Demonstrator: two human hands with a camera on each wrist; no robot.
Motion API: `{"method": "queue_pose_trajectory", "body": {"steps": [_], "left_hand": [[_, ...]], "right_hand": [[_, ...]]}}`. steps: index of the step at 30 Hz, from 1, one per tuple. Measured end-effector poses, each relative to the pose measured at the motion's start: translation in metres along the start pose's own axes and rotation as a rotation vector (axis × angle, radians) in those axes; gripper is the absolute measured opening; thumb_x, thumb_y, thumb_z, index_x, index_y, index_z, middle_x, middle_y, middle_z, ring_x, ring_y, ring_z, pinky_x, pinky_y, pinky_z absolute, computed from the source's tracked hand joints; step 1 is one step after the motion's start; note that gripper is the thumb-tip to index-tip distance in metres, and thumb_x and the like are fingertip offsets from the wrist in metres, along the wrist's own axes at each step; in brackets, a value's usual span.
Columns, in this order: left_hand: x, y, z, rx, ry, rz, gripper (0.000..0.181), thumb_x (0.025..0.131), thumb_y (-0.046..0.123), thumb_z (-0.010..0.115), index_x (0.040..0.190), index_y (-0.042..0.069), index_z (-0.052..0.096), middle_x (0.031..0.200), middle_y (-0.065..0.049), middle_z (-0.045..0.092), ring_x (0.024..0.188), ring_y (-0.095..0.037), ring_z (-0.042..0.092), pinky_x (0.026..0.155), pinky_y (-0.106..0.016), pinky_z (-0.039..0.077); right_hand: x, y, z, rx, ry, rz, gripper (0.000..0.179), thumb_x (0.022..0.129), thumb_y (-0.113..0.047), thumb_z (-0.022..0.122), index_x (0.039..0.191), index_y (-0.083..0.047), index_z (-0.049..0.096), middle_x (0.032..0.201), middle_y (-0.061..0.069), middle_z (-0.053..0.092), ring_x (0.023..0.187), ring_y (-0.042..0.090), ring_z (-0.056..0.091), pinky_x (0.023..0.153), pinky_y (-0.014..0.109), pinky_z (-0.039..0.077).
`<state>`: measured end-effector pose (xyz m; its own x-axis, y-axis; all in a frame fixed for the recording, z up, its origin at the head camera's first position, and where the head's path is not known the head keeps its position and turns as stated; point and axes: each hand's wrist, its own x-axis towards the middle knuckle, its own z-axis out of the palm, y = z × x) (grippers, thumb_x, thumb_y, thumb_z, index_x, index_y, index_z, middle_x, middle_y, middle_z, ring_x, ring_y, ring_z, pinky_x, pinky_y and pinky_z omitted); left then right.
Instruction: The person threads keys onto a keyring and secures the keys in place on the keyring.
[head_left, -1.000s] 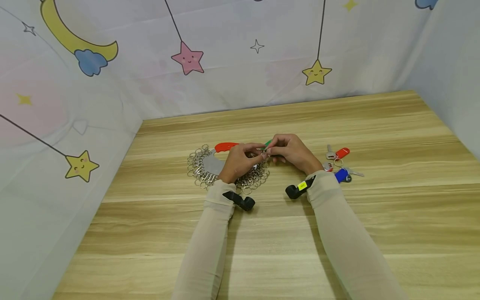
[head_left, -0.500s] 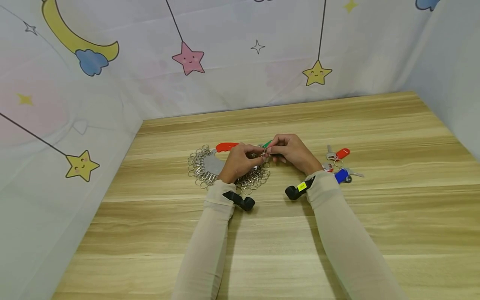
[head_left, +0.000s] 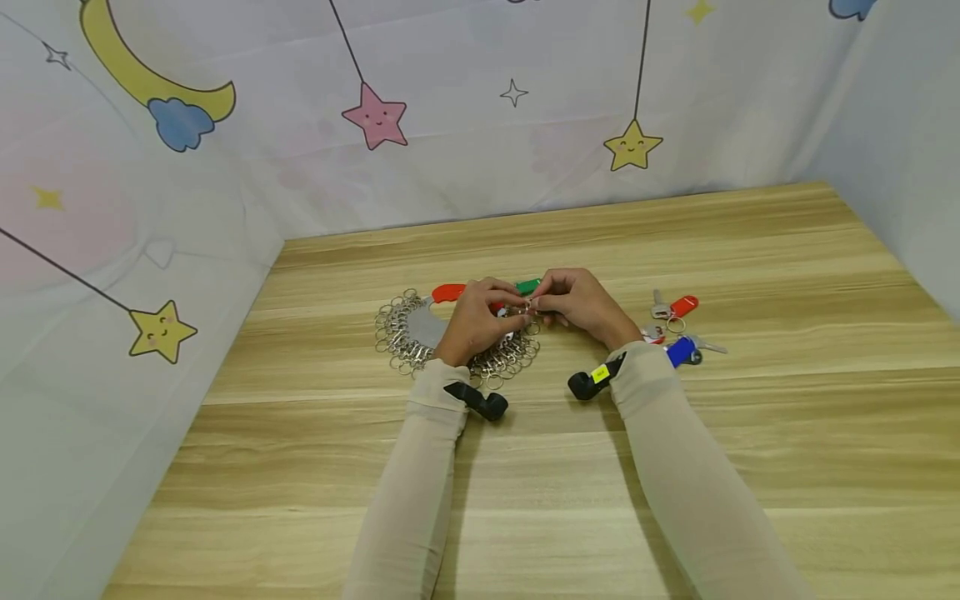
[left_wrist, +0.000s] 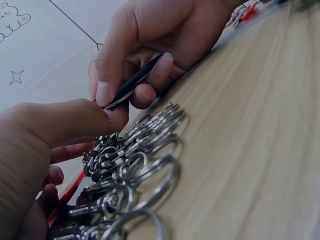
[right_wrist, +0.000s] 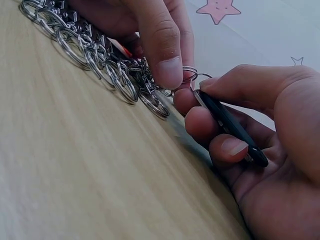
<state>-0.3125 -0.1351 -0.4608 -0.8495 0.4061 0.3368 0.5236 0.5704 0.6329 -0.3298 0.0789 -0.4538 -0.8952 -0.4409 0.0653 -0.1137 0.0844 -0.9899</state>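
Only wrist views | right hand (right_wrist: 292, 135) grips black object (right_wrist: 232, 125) | head: object hidden

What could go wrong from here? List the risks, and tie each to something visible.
1. The left hand pinches a thin ring that offers little to hold, so it might slip.
2. The right hand grips a slim dark piece close to that ring; a small twist could knock the two out of line.
3. A row of metal rings lies just beside the hands, so the pinched ring might snag there.
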Motion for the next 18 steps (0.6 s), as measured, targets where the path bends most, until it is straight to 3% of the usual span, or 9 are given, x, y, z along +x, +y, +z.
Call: {"method": "queue_pose_trajectory", "body": {"steps": [7, 18], "left_hand": [[-0.0011, -0.0001, -0.0011, 0.022, -0.016, -0.015, 0.024, 0.09, 0.018, 0.078, 0.111, 0.006, 0.078, 0.127, -0.01, 0.059, 0.121, -0.025, 0.05, 0.114, -0.042, 0.021], [-0.0004, -0.0005, -0.0014, 0.029, -0.031, -0.032, 0.024, 0.09, 0.021, 0.079, 0.109, 0.008, 0.079, 0.123, -0.006, 0.063, 0.116, -0.023, 0.051, 0.1, -0.039, 0.035]], "right_hand": [[-0.0005, -0.0004, 0.0013, -0.023, -0.006, -0.007, 0.008, 0.096, -0.004, 0.069, 0.095, 0.004, 0.07, 0.089, 0.02, 0.067, 0.059, 0.023, 0.057, 0.049, 0.027, 0.043], [-0.0002, 0.0015, 0.0018, -0.023, -0.009, -0.005, 0.008, 0.096, -0.003, 0.068, 0.095, 0.005, 0.069, 0.089, 0.02, 0.067, 0.059, 0.023, 0.058, 0.05, 0.027, 0.044]]}}
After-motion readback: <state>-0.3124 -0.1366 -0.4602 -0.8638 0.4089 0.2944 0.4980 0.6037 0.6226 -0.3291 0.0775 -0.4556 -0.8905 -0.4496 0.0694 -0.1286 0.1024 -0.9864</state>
